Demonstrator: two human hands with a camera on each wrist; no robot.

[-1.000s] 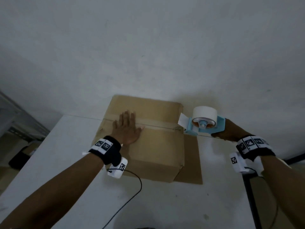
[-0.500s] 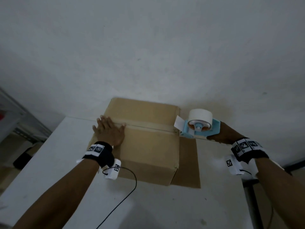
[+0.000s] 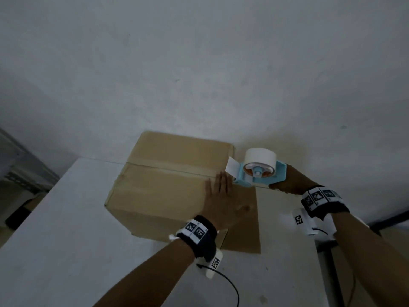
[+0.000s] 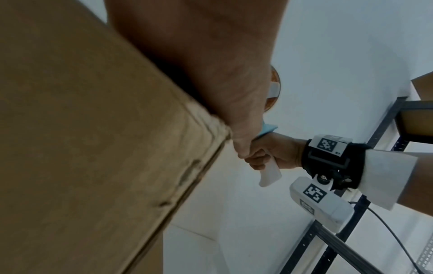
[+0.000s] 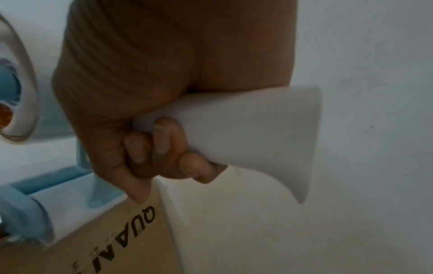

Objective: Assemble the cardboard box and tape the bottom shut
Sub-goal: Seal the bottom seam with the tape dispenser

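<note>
A brown cardboard box (image 3: 168, 185) is seen standing on a white surface (image 3: 66, 240), pushed close to a pale wall (image 3: 199, 63). A strip of tape (image 3: 172, 166) is laid along the seam of its closed upper flaps, from the left edge to the right edge. The left hand (image 3: 223, 202) is laid flat on the box top near the right edge, fingers (image 3: 221, 185) straight and pressed on the cardboard just beside the strip.

A light blue tape dispenser with a white roll (image 3: 257, 171) is held at the right edge of the box, a loose white tape end jutting from its front. Its white handle (image 5: 246, 129) is gripped by the right hand (image 3: 287, 182), with the fingers (image 5: 161, 140) curled tightly round it.

A flat brown cardboard flap (image 3: 243, 218) is spread on the surface to the right of the box. In the right wrist view, dark printed letters "QUA" (image 5: 143, 220) are read on the cardboard below the dispenser; the letters after them are blurred. Black-and-white square marker tags (image 3: 318, 196) are worn on both wristbands; nothing on them can be read as words. A dark metal shelf frame (image 4: 351, 241) is seen in the left wrist view.
</note>
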